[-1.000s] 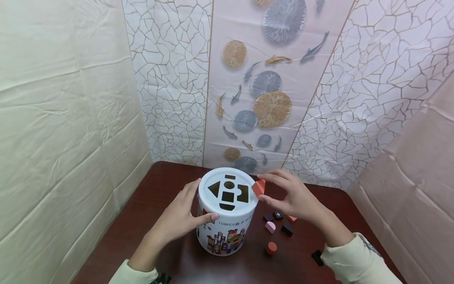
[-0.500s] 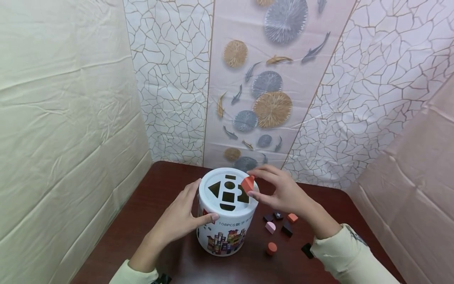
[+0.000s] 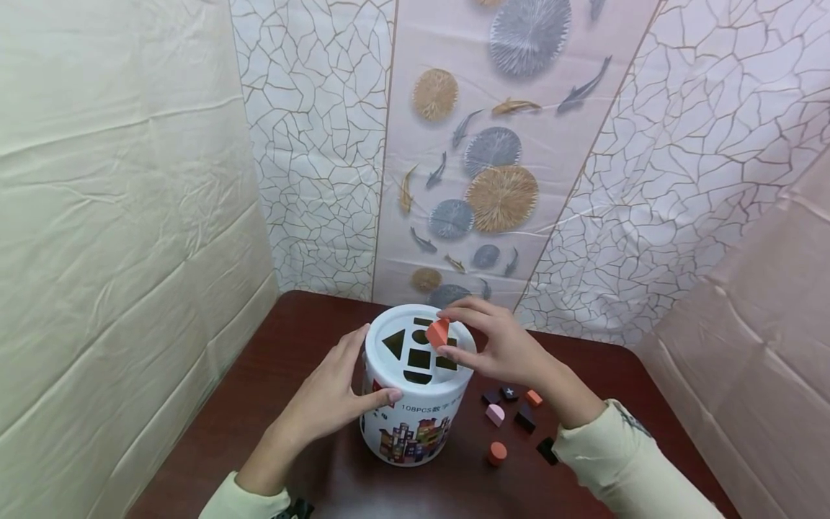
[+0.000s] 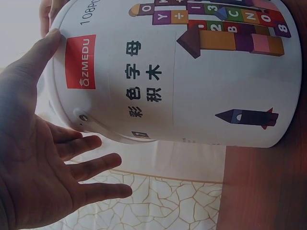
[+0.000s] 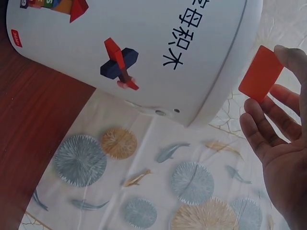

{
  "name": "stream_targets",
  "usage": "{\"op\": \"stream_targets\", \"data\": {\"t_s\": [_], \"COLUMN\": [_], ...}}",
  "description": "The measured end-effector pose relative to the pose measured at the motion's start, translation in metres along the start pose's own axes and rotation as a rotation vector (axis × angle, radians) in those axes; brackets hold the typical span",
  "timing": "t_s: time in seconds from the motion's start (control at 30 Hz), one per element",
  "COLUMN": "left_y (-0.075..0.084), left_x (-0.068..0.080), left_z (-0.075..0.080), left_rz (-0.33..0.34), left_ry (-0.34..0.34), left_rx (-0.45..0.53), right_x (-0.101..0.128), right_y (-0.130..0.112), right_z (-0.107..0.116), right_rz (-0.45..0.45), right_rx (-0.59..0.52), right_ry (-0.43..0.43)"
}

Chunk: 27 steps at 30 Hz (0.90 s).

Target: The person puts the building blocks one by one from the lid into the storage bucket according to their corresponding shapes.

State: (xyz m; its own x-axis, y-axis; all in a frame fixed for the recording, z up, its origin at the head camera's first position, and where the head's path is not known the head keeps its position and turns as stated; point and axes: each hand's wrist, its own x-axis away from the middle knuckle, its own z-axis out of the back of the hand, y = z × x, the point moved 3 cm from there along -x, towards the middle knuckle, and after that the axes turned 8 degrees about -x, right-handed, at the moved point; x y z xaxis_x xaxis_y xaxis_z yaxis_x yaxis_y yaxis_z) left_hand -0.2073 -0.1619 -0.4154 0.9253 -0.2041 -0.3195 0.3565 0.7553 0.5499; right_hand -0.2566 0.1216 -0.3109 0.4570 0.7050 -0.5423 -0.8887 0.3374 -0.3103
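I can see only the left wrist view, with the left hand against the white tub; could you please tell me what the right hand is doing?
Observer: The right hand pinches a red block just above the tub's lid.
Operator: Thank you. What does the lid look like from above?
Observer: It has shaped holes. The triangle hole, near its left edge, is uncovered.
Operator: Are there any other pieces about?
Observer: Yes, several loose blocks lie on the table to the right of the tub.
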Motion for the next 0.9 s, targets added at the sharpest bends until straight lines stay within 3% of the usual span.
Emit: {"op": "stream_targets", "data": {"t_s": [0.9], "left_y": [-0.002], "left_x": [0.0], "left_z": [0.0], "left_rz": [0.007], "left_ry": [-0.011], "left_rx": [0.003], "right_x": [-0.043], "right_y": [0.002], "right_z": [-0.038], "right_rz": [0.049], "right_rx": [-0.07], "right_ry": [-0.104]}}
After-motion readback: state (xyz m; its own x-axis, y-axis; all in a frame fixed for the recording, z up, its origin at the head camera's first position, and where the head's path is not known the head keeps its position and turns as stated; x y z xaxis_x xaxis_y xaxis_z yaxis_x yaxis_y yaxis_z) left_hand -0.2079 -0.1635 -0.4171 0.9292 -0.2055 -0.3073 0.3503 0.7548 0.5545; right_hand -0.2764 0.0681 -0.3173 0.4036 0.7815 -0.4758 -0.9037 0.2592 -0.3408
